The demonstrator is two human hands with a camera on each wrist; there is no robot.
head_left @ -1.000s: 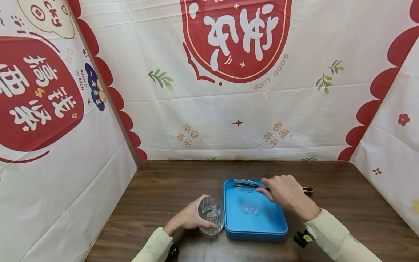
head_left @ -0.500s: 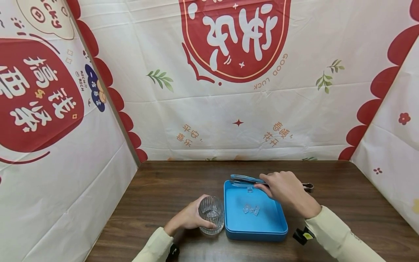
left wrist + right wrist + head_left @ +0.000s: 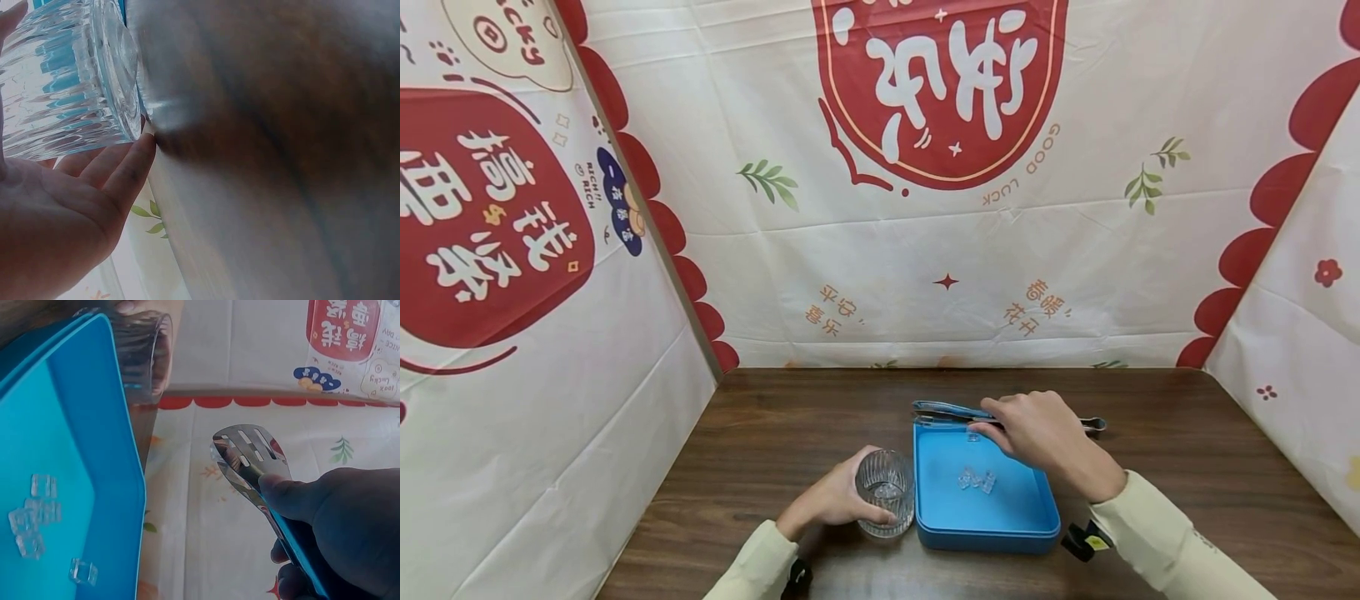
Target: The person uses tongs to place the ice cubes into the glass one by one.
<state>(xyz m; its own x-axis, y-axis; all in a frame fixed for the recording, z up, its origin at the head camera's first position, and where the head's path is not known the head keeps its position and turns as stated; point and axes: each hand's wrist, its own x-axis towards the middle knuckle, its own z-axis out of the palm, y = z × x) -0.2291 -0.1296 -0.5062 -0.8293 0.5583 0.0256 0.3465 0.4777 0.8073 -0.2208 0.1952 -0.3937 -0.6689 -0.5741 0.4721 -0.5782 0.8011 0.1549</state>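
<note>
While the left hand (image 3: 835, 498) wraps its fingers and thumb round a glass (image 3: 883, 508), the fingers of the right hand (image 3: 1047, 433) are clamped on a pair of tongs (image 3: 239, 442). The glass is clear and thick-based, its wall ribbed with vertical flutes, and it stands just beside the left wall of a box (image 3: 947, 512). The tongs are shiny metal with slotted, rounded ends, held above the box's far edge; a clear piece seems to show between their tips. The box is matte blue, square and shallow, with rounded corners. Inside, small clear cubes (image 3: 976, 479) sit in a cluster, with one single cube (image 3: 83, 572) lying apart near the far wall.

The surface (image 3: 775, 417) is dark brown wood grain with a dull sheen. Behind it hangs a creased white cloth (image 3: 880, 250) printed with a red badge, leaves and lettering, edged in red scallops; similar cloth panels flank both sides.
</note>
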